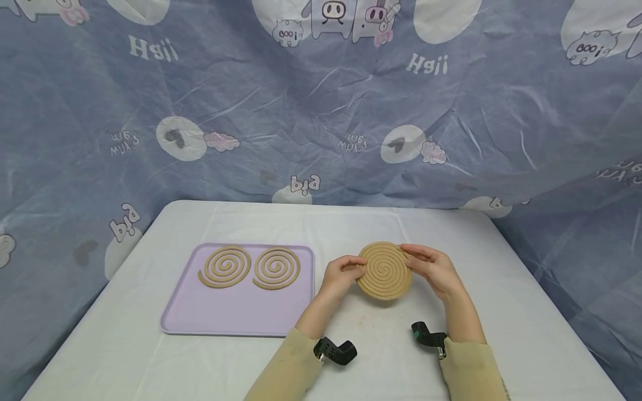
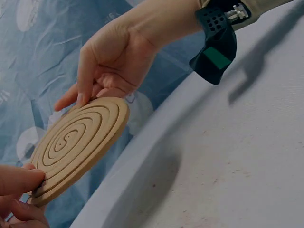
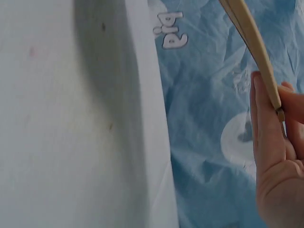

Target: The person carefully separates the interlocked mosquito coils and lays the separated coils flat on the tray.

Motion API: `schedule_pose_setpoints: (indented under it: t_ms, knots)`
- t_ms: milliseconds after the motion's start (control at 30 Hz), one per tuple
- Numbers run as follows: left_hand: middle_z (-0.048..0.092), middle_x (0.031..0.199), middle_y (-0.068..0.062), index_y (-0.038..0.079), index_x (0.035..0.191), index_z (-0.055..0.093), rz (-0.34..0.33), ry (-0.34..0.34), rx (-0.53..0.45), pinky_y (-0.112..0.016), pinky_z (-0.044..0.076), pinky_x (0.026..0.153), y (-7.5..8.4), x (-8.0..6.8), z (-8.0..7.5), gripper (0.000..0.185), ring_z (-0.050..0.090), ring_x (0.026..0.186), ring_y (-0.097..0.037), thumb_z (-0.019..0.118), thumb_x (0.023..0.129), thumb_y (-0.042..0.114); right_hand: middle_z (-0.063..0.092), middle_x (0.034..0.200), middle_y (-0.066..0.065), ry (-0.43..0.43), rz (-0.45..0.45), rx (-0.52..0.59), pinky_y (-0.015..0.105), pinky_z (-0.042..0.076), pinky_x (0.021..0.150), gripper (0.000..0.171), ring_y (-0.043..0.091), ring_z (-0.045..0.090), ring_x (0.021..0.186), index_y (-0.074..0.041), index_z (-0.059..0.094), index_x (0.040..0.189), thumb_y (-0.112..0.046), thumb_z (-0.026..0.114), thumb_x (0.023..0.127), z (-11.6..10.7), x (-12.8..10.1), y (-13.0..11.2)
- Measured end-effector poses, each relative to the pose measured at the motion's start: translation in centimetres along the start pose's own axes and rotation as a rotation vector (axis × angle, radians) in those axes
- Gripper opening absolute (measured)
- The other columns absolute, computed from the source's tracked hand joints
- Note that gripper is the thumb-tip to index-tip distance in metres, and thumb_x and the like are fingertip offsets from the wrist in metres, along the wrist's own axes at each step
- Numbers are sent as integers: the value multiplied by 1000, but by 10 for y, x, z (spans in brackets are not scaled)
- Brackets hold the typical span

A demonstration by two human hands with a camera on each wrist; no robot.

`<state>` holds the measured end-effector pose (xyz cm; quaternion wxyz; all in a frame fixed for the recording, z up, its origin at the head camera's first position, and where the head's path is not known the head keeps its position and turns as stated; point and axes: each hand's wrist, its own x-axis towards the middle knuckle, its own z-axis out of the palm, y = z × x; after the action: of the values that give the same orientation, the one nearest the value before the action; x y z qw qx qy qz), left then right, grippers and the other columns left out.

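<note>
Overhead, from the head view: left hand (image 1: 343, 274) and right hand (image 1: 432, 268) pinch opposite edges of a round spiral disc (image 1: 384, 270), raised above the worktop (image 1: 381, 345); a lilac tray (image 1: 236, 314) with two loose coils (image 1: 249, 267) lies left of the left hand. Left wrist view: the disc (image 2: 78, 145) is tilted, right-hand fingers (image 2: 85, 88) curled over its rim. Right wrist view: the disc edge (image 3: 251, 40) rests against the right hand (image 3: 278, 156).

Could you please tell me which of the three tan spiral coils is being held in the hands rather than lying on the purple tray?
It is the coil right of the tray, gripped at its edges by the left hand and right hand; the other two coils lie flat on the tray.
</note>
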<state>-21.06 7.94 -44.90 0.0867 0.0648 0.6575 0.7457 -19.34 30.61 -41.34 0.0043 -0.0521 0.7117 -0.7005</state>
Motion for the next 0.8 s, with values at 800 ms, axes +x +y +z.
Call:
schedule_pose_setpoints:
  t_ms: [800]
  knots:
    - [69, 91, -5, -1, 101, 69, 179, 28, 47, -21, 48, 68, 70, -25, -72, 20, 59, 76, -8, 70, 81, 2, 70, 101, 3, -110, -45, -57, 34, 56, 72, 56, 17, 69, 81, -1, 43, 138, -10, 66, 88, 78, 1, -50]
